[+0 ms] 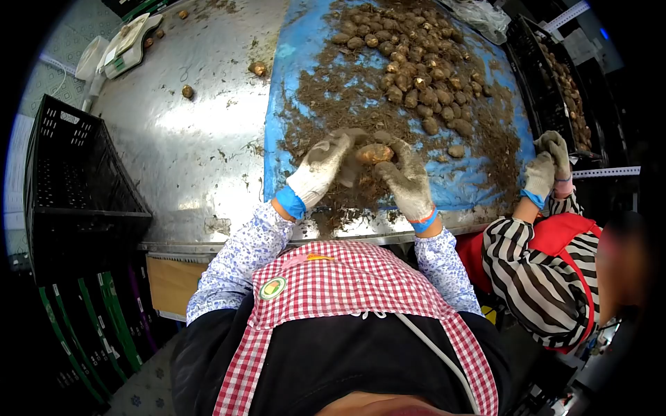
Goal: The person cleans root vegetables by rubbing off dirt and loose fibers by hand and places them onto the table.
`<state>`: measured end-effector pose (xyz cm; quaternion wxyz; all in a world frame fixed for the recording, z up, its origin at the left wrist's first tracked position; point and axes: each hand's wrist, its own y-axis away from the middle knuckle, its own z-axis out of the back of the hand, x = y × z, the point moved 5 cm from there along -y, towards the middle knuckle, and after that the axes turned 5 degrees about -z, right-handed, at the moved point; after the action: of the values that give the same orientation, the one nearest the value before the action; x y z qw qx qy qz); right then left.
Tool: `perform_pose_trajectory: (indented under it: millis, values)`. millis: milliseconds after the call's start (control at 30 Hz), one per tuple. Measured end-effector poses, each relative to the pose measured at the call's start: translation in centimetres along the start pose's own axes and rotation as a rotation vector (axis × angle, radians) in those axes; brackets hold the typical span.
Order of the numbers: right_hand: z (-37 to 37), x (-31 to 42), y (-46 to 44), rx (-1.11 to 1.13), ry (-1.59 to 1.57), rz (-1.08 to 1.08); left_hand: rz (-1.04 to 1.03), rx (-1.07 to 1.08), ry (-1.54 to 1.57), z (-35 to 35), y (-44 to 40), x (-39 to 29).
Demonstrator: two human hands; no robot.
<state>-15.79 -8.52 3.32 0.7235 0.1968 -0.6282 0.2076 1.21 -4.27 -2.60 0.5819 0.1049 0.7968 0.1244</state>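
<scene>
A brown taro (374,154) with dirt on its skin is in my right hand (408,182), the gloved thumb and fingers closed round its right side. Just left of the taro is my left hand (322,165), also in a soiled white glove with a blue cuff. Its fingertips are smeared by motion, so I cannot tell whether they touch the taro. Beneath both hands, loose soil and root fibres (333,104) cover a blue sheet (281,118). A large heap of taros (423,62) lies beyond my hands, towards the back right.
Bare metal tabletop (187,145) stretches to the left, with a few stray taros and a scale (132,45). A black crate (76,166) stands at the left edge. On the right, a gloved co-worker (544,170) stands by a crate of taros (565,90). A plastic bag (482,19) lies behind.
</scene>
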Motion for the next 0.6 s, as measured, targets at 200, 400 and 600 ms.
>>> perform_pose_trajectory:
  millis: [200, 400, 600]
  values:
    - [1.2, -1.0, -0.7, -0.279, 0.118, 0.179, -0.285, 0.010, -0.059, -3.4, 0.6, -2.9]
    - [1.0, -3.3, -2.1, -0.255, -0.361, -0.397, -0.460, -0.108, -0.130, -1.3, -0.5, -1.7]
    - [-1.5, -2.0, -3.3, -0.021, 0.190, -0.111, -0.535, -0.097, -0.420, -0.1, -2.3, -2.0]
